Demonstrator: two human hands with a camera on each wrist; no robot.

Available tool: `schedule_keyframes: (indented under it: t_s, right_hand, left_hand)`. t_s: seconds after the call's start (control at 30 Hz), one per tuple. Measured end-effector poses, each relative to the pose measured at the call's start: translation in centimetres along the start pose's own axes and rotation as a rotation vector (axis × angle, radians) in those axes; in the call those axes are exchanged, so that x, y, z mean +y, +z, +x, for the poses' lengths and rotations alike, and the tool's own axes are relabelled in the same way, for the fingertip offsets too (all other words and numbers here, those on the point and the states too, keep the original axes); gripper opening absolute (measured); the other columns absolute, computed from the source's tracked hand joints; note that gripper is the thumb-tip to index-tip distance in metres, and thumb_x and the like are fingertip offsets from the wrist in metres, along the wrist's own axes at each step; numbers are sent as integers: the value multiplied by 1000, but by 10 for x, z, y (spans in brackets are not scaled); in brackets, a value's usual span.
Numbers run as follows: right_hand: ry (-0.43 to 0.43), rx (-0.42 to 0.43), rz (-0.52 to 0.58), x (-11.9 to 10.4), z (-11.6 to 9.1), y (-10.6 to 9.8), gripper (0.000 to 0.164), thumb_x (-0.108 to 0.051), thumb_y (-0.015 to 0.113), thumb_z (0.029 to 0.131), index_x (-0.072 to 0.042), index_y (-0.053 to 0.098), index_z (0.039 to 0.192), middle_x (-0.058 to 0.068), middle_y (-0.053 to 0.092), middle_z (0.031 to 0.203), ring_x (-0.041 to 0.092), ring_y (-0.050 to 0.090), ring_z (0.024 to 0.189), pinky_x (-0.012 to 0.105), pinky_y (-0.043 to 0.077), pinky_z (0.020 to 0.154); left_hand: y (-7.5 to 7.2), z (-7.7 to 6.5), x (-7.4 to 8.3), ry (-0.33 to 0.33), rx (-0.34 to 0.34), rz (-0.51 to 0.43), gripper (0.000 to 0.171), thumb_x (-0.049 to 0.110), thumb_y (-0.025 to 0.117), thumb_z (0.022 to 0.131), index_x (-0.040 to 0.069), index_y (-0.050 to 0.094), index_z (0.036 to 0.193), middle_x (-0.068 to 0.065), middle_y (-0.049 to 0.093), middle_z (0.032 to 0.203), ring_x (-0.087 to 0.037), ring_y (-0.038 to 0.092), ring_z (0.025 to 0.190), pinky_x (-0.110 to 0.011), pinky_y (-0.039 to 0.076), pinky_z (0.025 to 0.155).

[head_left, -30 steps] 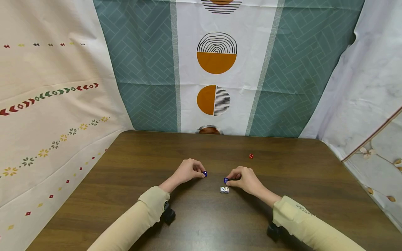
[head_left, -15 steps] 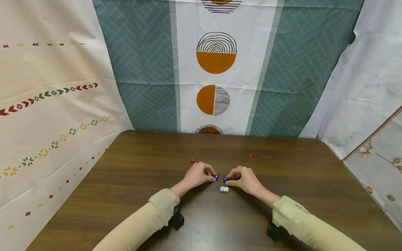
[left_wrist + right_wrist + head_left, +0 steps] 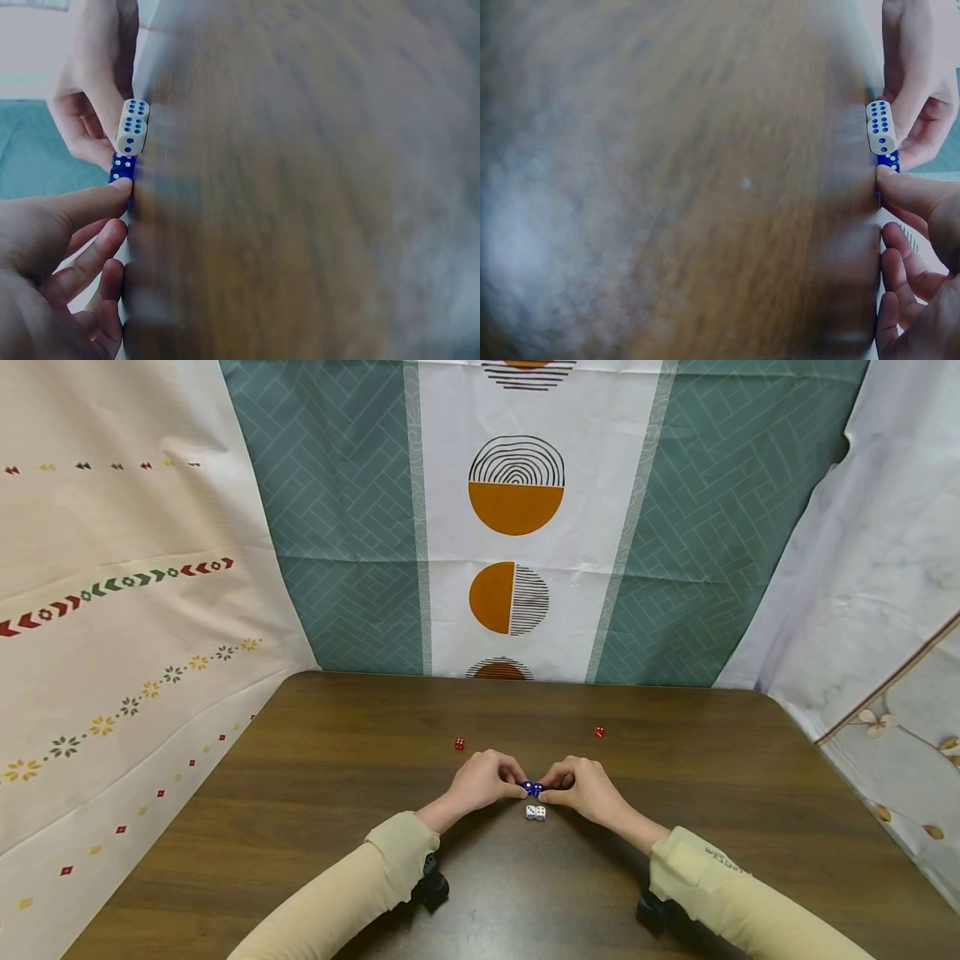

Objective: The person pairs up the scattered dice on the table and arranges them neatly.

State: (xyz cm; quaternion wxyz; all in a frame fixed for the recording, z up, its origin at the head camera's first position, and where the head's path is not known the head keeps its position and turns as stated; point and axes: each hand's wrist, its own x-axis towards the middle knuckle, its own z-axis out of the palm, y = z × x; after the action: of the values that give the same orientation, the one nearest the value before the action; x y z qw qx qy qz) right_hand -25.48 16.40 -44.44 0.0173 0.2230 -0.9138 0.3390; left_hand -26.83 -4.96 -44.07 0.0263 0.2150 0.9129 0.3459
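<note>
Two small blue cubic dice with white pips (image 3: pixel 538 789) sit side by side, one pinched by the left hand (image 3: pixel 480 780), one by the right hand (image 3: pixel 583 788), just behind two white cubic dice with blue pips (image 3: pixel 536 813) on the brown wood-grained table (image 3: pixel 517 893). Wrist views reveal the white dice's six-pip sides; only the head view shows two red cubic dice (image 3: pixel 460 744) farther back.

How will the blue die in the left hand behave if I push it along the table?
The blue die will likely slide rather than roll, given its flat, cube-like faces. It should be light, being tiny beside the left hand that pinches it.
</note>
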Motion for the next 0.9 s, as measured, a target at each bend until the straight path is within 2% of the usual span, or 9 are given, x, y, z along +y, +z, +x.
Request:
schedule_keyframes:
  t_s: [0.9]
  right_hand:
    - [-30,-20,13,3,-1,-2,9,-21,83,79,-20,78,86,-6,71,84,10,58,76,21,46,67]
  left_hand:
    - [-1,-3,1,21,-14,-36,10,21,84,78,18,76,84,6,66,72,-3,49,56,-19,36,50]
